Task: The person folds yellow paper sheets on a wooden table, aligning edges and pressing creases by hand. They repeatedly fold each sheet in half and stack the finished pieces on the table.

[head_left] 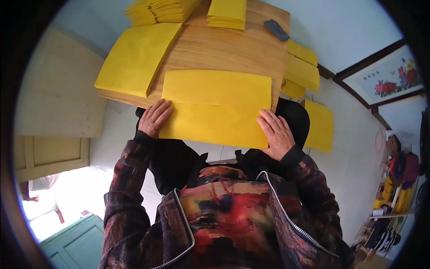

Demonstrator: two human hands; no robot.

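Observation:
A wide sheet of yellow paper [215, 119] lies over the near edge of the wooden table, its near half reaching out above my lap. A crease or fold line runs across it. My left hand [154, 117] holds the sheet's left edge, fingers on top and thumb hidden. At the right edge, my right hand [277, 132] grips it with the fingers laid on the corner area and the thumb low at the side. To the left rests a flat stack of larger yellow sheets [136, 58], its near end at the table's edge.
The wooden table [219, 49] also bears a thick yellow paper stack [161, 10], a smaller folded stack [227, 13] and a dark grey object [276, 30]. More yellow bundles [302, 71] stand beyond its right side. A framed flower picture [385, 74] leans at the right.

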